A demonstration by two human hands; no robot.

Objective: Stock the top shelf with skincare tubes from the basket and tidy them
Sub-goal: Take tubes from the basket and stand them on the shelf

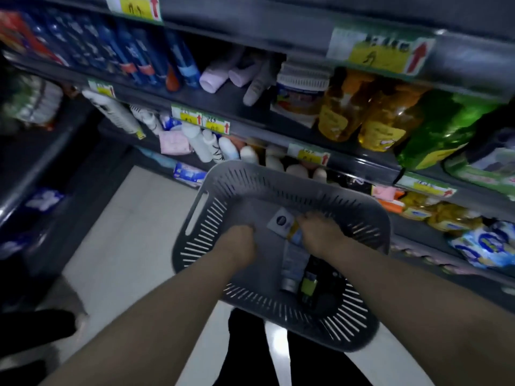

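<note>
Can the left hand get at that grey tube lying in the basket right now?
Probably yes: the left hand is already inside the basket, beside the grey tube, with nothing between them.

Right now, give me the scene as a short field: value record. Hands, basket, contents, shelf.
left hand: left hand inside the grey slotted plastic basket, curled; what it holds, if anything, is hidden
right hand: right hand inside the basket, fingers on a yellow-and-blue tube; grip unclear
contents: white Nivea-marked tube end, pale grey tube, dark tube with yellow-green label
shelving: dark metal shelves ahead, pale lilac tubes lying tipped on one
image quality: motion blur, dim
</note>
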